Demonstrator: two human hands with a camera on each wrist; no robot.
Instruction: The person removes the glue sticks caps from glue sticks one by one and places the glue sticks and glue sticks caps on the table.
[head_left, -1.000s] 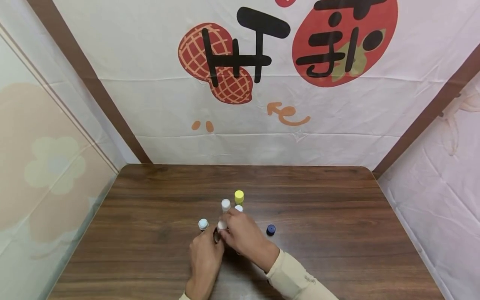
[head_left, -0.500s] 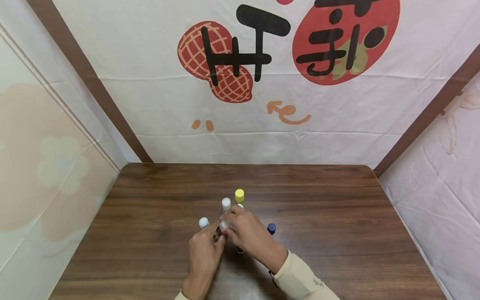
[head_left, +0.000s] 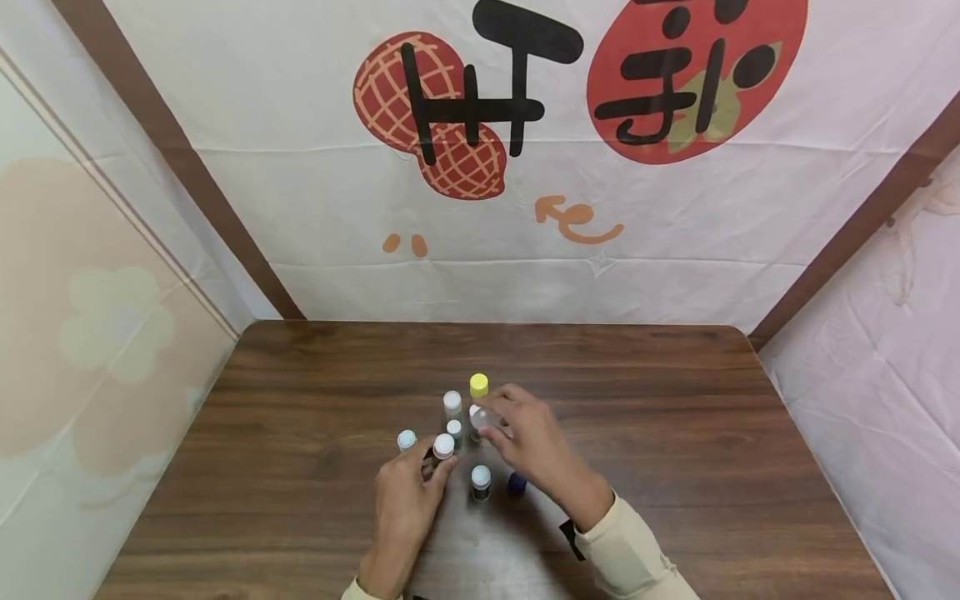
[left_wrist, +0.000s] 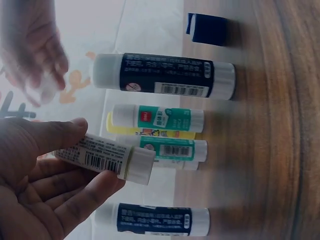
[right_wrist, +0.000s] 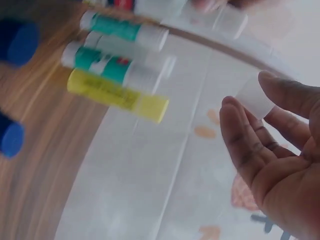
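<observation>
My left hand (head_left: pixel 405 500) grips a small glue stick (left_wrist: pixel 102 155) with a white, barcoded label. It is held between thumb and fingers above the table, with its white end (head_left: pixel 444 445) showing in the head view. My right hand (head_left: pixel 534 442), to the right of it, pinches a translucent cap (right_wrist: pixel 254 97) between thumb and fingertips, apart from the glue stick. Beyond the hands stand two green-labelled glue sticks (left_wrist: pixel 160 117) and a yellow glue stick (right_wrist: pixel 115 95). A larger dark-blue-labelled glue stick (left_wrist: pixel 165 75) stands upright between my wrists.
Another dark-blue-labelled glue stick (left_wrist: pixel 155 219) stands beside my left hand's fingers. On the wooden table (head_left: pixel 675 417), a dark-blue cap (left_wrist: pixel 209 29) sits under my right wrist. A printed white cloth (head_left: pixel 315 208) hangs behind the table's far edge.
My right hand has moved from the held glue stick to the right, carrying the translucent cap. The left hand stays nearly in place. Standing glue sticks formerly covered by the right hand now show.
</observation>
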